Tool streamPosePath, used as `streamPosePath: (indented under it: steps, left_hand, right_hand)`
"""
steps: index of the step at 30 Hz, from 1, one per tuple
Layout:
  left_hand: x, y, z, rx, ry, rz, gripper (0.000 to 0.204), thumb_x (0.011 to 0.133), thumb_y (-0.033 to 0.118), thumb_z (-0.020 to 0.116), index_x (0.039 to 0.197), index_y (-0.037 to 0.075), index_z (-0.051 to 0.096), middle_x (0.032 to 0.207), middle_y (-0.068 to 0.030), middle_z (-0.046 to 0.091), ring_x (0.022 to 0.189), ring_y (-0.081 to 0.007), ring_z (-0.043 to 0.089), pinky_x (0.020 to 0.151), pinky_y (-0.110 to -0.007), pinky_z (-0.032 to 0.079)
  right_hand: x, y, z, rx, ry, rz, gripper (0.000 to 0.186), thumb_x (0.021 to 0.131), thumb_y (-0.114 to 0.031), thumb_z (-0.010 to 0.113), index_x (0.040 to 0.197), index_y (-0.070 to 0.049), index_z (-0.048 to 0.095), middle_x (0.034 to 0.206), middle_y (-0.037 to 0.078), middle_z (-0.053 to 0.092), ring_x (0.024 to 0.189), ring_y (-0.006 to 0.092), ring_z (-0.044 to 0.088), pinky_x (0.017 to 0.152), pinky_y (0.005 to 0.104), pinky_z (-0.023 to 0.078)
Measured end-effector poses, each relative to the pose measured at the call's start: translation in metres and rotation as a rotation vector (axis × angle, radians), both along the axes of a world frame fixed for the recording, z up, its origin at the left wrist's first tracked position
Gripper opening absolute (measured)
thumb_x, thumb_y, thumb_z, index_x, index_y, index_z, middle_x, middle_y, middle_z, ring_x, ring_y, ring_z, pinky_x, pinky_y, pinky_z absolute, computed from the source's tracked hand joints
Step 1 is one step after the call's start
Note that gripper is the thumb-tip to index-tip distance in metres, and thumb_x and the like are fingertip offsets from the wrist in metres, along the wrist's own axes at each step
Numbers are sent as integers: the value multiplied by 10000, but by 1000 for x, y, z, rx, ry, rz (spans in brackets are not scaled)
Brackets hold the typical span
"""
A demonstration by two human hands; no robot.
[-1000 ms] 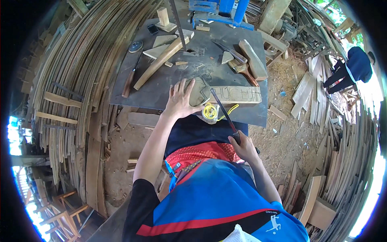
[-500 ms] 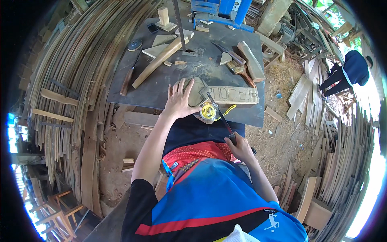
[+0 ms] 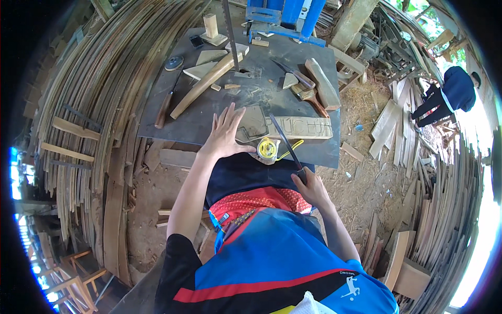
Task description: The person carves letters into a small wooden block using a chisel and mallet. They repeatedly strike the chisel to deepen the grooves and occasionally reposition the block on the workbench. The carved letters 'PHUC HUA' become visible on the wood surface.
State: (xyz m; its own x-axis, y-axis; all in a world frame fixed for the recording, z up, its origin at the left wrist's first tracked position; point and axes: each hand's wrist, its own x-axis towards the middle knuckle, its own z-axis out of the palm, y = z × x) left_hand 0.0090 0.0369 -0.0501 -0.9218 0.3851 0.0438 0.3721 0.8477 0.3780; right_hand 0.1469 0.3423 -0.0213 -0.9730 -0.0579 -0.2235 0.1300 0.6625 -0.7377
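Note:
My right hand is closed around the dark handle of a long, narrow file, which slants up and left over the table edge. My left hand has its fingers spread, beside the left end of a flat wooden piece with a dark edge line. Adjoining that piece on the right is a wooden block with letters marked on it. A round yellow tape measure with a yellow strap sits at the table's near edge, between the left thumb and the file.
On the dark table lie a long wooden bar, a thin-bladed tool, a brush and a knife. An upright saw blade rises near a blue machine. A person bends at the right; stacked planks flank both sides.
My left hand has lifted off the flat wooden piece and shifted left with fingers spread. The file's tip has moved slightly, still near the wood. The person at right has turned a little.

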Motion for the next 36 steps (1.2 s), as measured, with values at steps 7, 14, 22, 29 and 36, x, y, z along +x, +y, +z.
streamPosePath:
  steps: [7,14,22,29,36]
  left_hand:
    - [17,-5,-7,154,82,76,1158,751,649,769,1620,178,165,1655,-224,166,1526,-426,183,1243,-585,140]
    - [-6,-16,-24,507,46,280,560,1023,396,528,1468,67,443,1476,-225,481,1369,-420,430,1163,-482,323]
    - [-23,-5,-56,567,243,441,397,1063,337,462,1319,60,585,1207,-197,677,1174,-413,579,1012,-501,435]
    - [6,6,-50,444,364,388,449,1045,326,477,1383,37,537,1350,-181,603,1328,-389,485,1135,-516,330]
    - [24,1,-34,419,264,170,1211,691,523,859,1582,25,206,1594,-209,319,1484,-384,283,1229,-589,144]
  right_hand:
    - [0,-5,-4,25,-5,55,327,966,-267,659,886,29,545,738,263,635,736,462,645,631,500,461]
    - [-7,-30,0,-30,-5,100,325,1022,-291,568,954,25,544,799,315,635,839,517,621,683,559,446]
    - [-23,-56,-48,59,398,296,323,1034,-249,542,1118,63,567,791,298,640,690,493,601,659,575,475]
    - [-25,-60,-67,280,694,448,286,989,-120,561,1195,77,586,1046,277,607,638,356,578,594,454,492]
    - [-38,-68,-75,499,966,500,298,940,-87,592,1179,92,595,1101,245,586,647,283,555,582,382,484]
